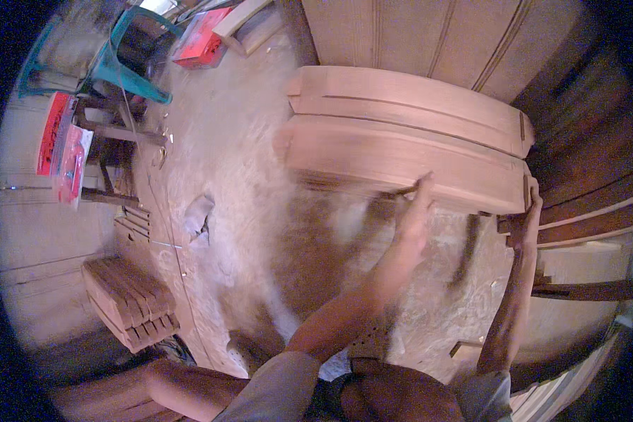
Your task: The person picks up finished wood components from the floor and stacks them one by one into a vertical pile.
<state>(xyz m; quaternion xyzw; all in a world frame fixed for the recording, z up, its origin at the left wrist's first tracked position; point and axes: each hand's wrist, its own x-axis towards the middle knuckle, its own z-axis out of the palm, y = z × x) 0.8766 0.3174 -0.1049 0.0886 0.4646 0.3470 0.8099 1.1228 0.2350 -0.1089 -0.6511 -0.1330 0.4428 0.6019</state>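
Nearer board [387, 156] beside a second board [401, 90].
Right hand [530, 200] grips its end; left hand [418, 200] at its edge — blurred, grip cannot be told — printed red box [202, 46] upper left.

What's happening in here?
A person has both bare hands at the nearer wooden piece: the left hand at its near edge, the right hand at its right end. The farther wooden piece is alongside, just beyond. The left hand is blurred, so how firmly it holds on is unclear. Off to the left, a pile of wooden pieces sits low down.
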